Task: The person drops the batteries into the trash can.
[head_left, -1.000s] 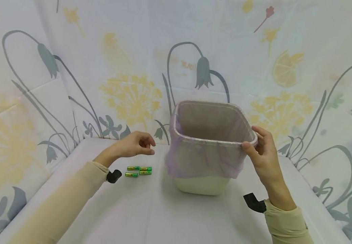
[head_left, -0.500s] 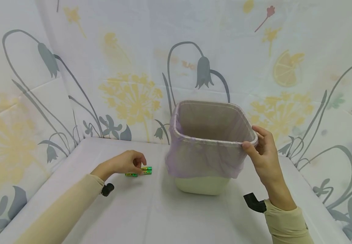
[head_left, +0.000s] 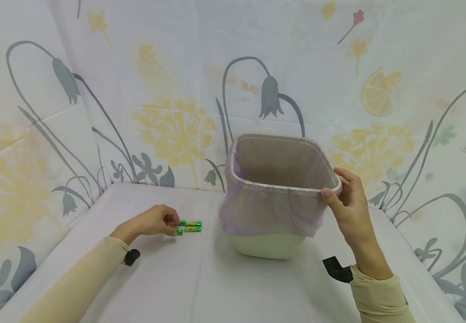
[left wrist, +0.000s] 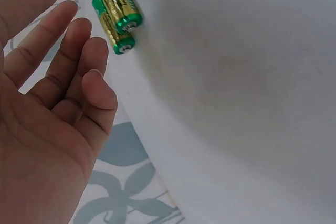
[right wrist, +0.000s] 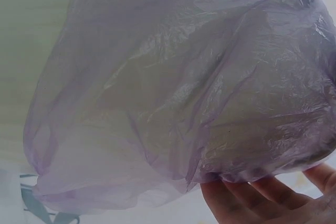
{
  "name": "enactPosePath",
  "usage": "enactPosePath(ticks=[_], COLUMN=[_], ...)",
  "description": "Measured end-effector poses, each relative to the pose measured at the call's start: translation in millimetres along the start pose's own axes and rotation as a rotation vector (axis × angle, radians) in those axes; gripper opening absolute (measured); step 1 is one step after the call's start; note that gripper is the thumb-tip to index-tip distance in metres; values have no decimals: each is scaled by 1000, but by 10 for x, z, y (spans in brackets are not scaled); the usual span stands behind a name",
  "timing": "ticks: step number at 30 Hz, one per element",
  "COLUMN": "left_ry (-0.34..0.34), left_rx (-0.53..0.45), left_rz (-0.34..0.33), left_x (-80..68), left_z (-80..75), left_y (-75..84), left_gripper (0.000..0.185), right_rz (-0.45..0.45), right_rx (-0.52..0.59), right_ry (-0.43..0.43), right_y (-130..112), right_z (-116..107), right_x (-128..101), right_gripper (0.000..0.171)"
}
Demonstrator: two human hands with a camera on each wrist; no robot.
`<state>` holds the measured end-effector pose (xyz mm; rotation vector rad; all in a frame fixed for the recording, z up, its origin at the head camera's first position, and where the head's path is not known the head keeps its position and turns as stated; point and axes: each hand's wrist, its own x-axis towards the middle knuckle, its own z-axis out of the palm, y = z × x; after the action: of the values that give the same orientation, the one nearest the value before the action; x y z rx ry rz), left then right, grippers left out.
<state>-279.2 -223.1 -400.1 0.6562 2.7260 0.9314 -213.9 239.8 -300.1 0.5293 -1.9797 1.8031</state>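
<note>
Head view: four green-and-gold batteries (head_left: 193,229) lie in a small cluster on the white tabletop (head_left: 156,287), to the left of a pale bin (head_left: 268,246) and apart from it. The right-hand pair lies side by side in full sight; the left-hand pair is partly hidden by the left hand (head_left: 148,222), only the green ends showing past it.

Left hand: fingers bent, thumb and forefinger at the left-hand pair. Whether they pinch a battery cannot be told from either view. The left wrist view shows the other fingers loosely curled, with battery ends and their metal caps just beyond the fingertips.

Right hand (head_left: 347,211): grips the bin at its near right rim corner — thumb on the near side, fingers round the outer side. A thin, translucent purple liner (head_left: 273,213) is folded over the rim and hangs down the outside; the lower wall of the bin shows bare beneath it. In the right wrist view the liner is creased and shiny, the fingers pressed against its edge.

Bin stands on the tabletop, its mouth facing up; the visible part of the interior is plain.

Beige sleeves (head_left: 378,291) cover both forearms, a black fitting (head_left: 337,269) at each wrist. Behind — a pale backdrop (head_left: 176,121) printed with grey bell-shaped flowers and yellow blooms.
</note>
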Motion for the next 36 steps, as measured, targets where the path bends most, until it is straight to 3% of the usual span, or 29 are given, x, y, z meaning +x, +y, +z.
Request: enactPosePath(ticks=[15,28,36], left_ry=[8,4,-23], left_rx=[-63,-45,-24], left_rz=[-8,-12,54], left_x=[-60,-42,-45], left_z=[27,87,140], left_y=[-87,-94,-63], left_gripper=[25,25,24], right_rz=[0,-11,-26], right_rx=[-18,-3,3], right_ry=[-4,-9,-17], right_y=[-2,-21,-17], right_z=[-9,9,2], right_x=[8,2,0], right_gripper=[53,51,51])
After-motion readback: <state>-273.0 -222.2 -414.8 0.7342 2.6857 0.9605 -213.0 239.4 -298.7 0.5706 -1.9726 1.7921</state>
